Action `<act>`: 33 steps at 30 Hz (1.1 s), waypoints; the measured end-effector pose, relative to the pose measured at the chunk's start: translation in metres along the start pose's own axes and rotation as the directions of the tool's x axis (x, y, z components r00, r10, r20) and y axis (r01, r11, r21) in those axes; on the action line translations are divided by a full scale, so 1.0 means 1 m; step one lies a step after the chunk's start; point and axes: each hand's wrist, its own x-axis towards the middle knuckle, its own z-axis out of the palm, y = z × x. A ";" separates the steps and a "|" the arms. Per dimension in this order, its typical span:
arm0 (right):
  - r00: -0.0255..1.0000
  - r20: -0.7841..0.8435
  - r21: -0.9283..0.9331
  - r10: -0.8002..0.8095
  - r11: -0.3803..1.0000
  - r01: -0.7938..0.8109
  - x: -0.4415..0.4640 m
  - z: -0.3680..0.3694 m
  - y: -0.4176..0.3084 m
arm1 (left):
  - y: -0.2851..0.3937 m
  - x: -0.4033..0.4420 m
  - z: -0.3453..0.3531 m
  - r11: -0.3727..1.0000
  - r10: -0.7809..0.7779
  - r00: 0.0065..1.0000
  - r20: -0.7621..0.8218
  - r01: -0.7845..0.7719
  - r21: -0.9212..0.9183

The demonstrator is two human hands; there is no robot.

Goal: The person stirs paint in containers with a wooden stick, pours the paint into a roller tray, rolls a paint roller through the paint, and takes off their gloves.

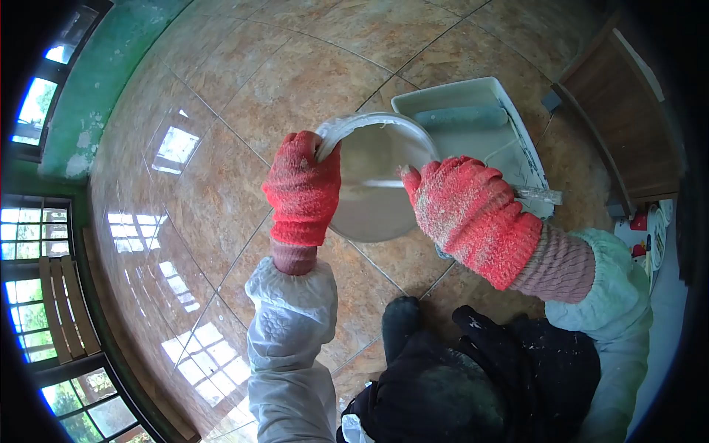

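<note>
My left hand, in a red glove, is closed on the white rim of a bucket at its upper left side. Pale greyish liquid shows in the bucket. My right hand, in a red glove dusted with pale specks, is a fist by the bucket's right side. It grips a paint-crusted stick whose end sticks out to the right. A thin white bar lies across the bucket mouth, in line with that stick; whether they are one piece is hidden by my glove.
Behind the bucket stands a white paint tray holding a paint roller and pale paint. A brown wooden cabinet is at the right. Glossy tiles cover the floor. A green wall and windows run along the left.
</note>
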 end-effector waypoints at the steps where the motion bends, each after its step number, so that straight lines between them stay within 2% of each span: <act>1: 0.991 0.109 0.053 -0.073 0.996 0.068 -0.003 -0.001 0.004 | -0.001 -0.002 0.004 1.000 0.031 0.996 -0.082 -0.031 0.003; 2: 0.965 0.215 0.113 -0.149 0.985 0.127 -0.008 -0.002 0.008 | -0.004 -0.004 0.007 0.999 0.038 0.996 -0.082 -0.038 -0.001; 3: 0.966 0.219 0.110 -0.141 0.987 0.119 -0.009 -0.005 0.014 | -0.007 -0.005 0.007 1.000 0.028 0.991 -0.133 -0.028 0.006; 5: 0.930 0.346 0.156 -0.128 0.985 0.077 -0.016 -0.013 0.029 | -0.009 -0.012 0.011 1.000 0.020 0.984 -0.178 -0.018 0.009; 6: 0.970 0.195 0.182 -0.147 0.977 0.111 -0.029 -0.018 0.039 | -0.006 -0.017 0.011 0.997 -0.072 0.980 -0.184 0.068 -0.030; 7: 0.969 0.197 0.182 -0.147 0.977 0.111 -0.038 -0.023 0.044 | -0.005 -0.019 0.011 0.986 -0.165 0.968 -0.189 0.154 -0.069; 8: 0.986 0.072 0.297 -0.153 0.946 0.126 -0.046 -0.028 0.048 | -0.003 -0.019 0.010 0.985 -0.166 0.968 -0.189 0.155 -0.070; 10: 0.989 -0.057 0.402 -0.140 0.903 0.151 -0.062 -0.030 0.049 | 0.001 -0.018 0.007 0.948 -0.317 0.935 -0.162 0.310 -0.064; 11: 0.979 0.032 0.327 -0.200 0.928 0.179 -0.071 -0.030 0.048 | 0.001 -0.018 0.007 0.949 -0.314 0.936 -0.160 0.308 -0.065; 13: 0.961 0.128 0.251 -0.244 0.946 0.207 -0.076 -0.022 0.047 | 0.000 -0.018 0.005 0.900 -0.432 0.893 -0.128 0.417 -0.130; 15: 0.988 -0.061 0.501 -0.139 0.852 0.151 -0.071 -0.005 0.048 | 0.000 -0.020 0.006 0.908 -0.415 0.903 -0.111 0.404 -0.107; 16: 0.990 -0.061 0.501 -0.129 0.854 0.142 -0.067 -0.006 0.043 | 0.003 -0.022 0.006 0.917 -0.396 0.911 -0.118 0.385 -0.101; 17: 0.993 0.063 0.371 -0.101 0.926 0.071 -0.060 -0.009 0.034 | 0.004 -0.024 0.005 0.925 -0.378 0.918 -0.124 0.368 -0.092; 19: 0.982 0.183 0.224 -0.053 0.974 0.010 -0.045 -0.016 0.020 | 0.008 -0.023 0.003 0.918 -0.396 0.912 -0.106 0.389 -0.081; 21: 0.993 0.115 0.412 -0.005 0.910 -0.043 -0.033 -0.020 0.008 | 0.009 -0.022 0.004 0.910 -0.413 0.907 -0.087 0.408 -0.075; 22: 0.993 0.115 0.411 0.002 0.910 -0.049 -0.025 -0.018 0.006 | 0.007 -0.022 0.005 0.913 -0.408 0.908 -0.097 0.404 -0.061; 23: 0.937 0.316 0.443 -0.148 0.896 -0.008 -0.016 -0.013 0.006 | 0.006 -0.022 0.005 0.915 -0.403 0.908 -0.110 0.400 -0.047; 25: 0.824 0.486 0.484 -0.292 0.875 0.024 -0.008 -0.003 0.010 | 0.010 -0.024 0.001 0.910 -0.413 0.907 -0.085 0.414 -0.015; 27: 0.880 0.376 0.489 -0.290 0.869 0.077 -0.007 0.005 0.013 | 0.011 -0.024 0.002 0.904 -0.426 0.903 -0.057 0.428 0.020; 28: 0.879 0.376 0.494 -0.292 0.866 0.077 -0.007 0.002 0.009 | 0.009 -0.026 0.004 0.932 -0.362 0.929 -0.078 0.358 -0.059; 29: 0.939 0.339 0.309 -0.058 0.950 -0.053 -0.007 -0.002 0.002 | 0.007 -0.028 0.006 0.949 -0.298 0.949 -0.103 0.283 -0.137; 30: 0.952 0.253 0.123 0.170 0.971 -0.206 -0.005 -0.007 -0.002 | 0.007 -0.027 0.006 0.948 -0.301 0.948 -0.099 0.287 -0.135; 31: 0.952 0.256 0.125 0.167 0.971 -0.204 -0.001 -0.008 0.000 | 0.008 -0.022 0.006 0.946 -0.290 0.956 -0.047 0.279 -0.164; 33: 0.964 0.039 -0.054 0.263 0.964 -0.261 0.009 -0.007 0.008 | 0.011 -0.012 0.005 0.944 -0.275 0.961 -0.003 0.270 -0.193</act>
